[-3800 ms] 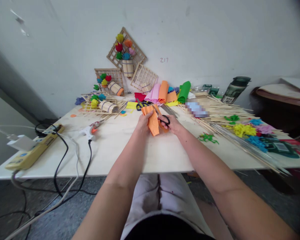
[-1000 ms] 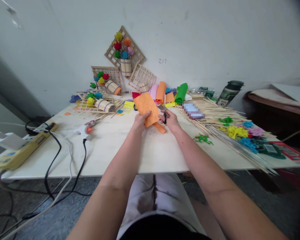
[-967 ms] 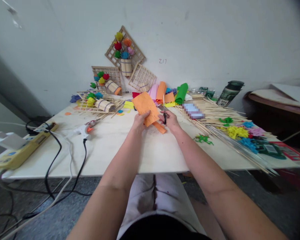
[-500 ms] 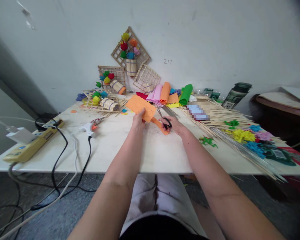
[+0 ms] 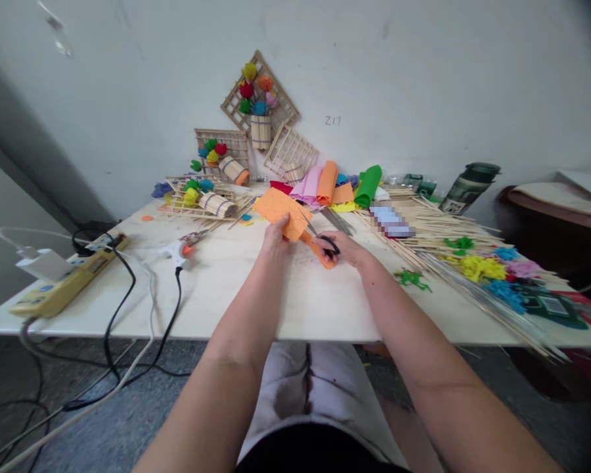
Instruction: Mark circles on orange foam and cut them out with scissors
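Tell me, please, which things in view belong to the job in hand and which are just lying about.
In hand:
- orange sheet, held in the left hand
- black-handled scissors, held in the right hand

Apparently just lying about at this moment:
- glue gun
- power strip
- dark green bottle

Soft light greys the wall [image 5: 404,79] (upper-right corner black), edges stretched.
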A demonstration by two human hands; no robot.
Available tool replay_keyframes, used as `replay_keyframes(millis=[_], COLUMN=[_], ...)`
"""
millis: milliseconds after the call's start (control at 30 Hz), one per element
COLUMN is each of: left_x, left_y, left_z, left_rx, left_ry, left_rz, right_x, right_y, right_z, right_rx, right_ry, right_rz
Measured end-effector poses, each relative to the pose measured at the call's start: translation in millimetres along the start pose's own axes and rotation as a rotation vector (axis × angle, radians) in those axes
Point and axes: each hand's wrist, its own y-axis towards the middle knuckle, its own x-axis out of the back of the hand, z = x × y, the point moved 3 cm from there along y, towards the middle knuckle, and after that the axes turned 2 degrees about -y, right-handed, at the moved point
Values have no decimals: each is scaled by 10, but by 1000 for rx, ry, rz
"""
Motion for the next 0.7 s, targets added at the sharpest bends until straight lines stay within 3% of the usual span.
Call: replay_keyframes(millis=[700], left_x=[-4], left_y=[-5], left_z=[25], left_rx=[59], left_ry=[-24], left_rz=[61], right_x=[2], right_y=[48], right_z=[-75], right_rx=[-23], right_ry=[91], right_rz=[-8])
